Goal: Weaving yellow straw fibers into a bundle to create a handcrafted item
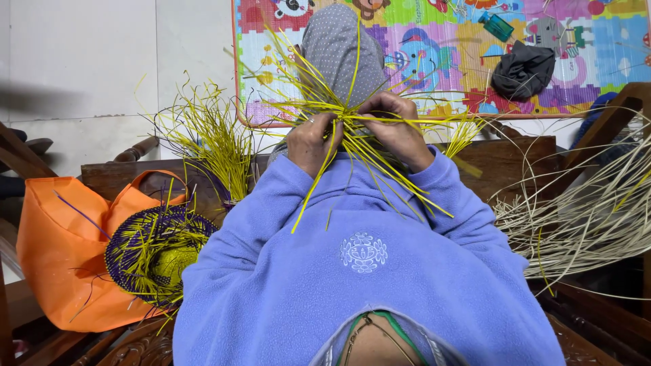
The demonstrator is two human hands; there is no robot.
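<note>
Pale tiled floor [81, 61] with a bright cartoon play mat [434, 61] beyond the knees; dark wooden bench [522, 163] underneath. Orange bag [57, 257] sits well left of the fingers, mouth open, holding a half-woven purple and yellow round piece [152, 254] with loose yellow strands sticking up. Pale straw bundle [583, 210] fans out well right of the fingers. On the mat, beyond the fingertips: crumpled dark cloth [522, 71] and a small teal bottle [498, 27]. Both lilac-sleeved arms reach forward over the lap, hands close together, backs up. Left hand [310, 142] fingers curled tight, pinching the yellow strips [352, 125] where they cross. Right hand [397, 129] fingers bent, clamping the same crossing from the other side. Strips splay out from between the fingers, toward the mat and back over the sweater.
</note>
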